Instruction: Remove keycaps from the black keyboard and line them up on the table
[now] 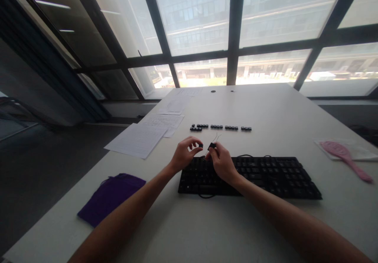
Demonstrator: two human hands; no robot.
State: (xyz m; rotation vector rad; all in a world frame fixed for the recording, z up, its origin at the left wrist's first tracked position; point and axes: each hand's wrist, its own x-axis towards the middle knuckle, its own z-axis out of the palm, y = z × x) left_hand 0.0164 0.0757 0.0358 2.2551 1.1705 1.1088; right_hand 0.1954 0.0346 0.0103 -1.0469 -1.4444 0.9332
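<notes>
Above the left part of a black keyboard [265,174], both my hands are close together but apart. Between the thumb and fingertips of my left hand [185,152] is a small black keycap [201,146]. My right hand [222,161] grips a wire keycap puller [212,146] by its dark body, and thin wires stick out beyond the fingers. Part of the keyboard is hidden under my right hand and wrist. Beyond the hands lie loose black keycaps [217,126] in short rows on the white table.
A purple cloth pouch [118,194] lies left of my left forearm. Paper sheets [138,139] spread along the table's left edge. At the right, a pink hairbrush [339,150] rests partly on a clear plastic bag [364,152]. Large windows stand behind the table [265,109].
</notes>
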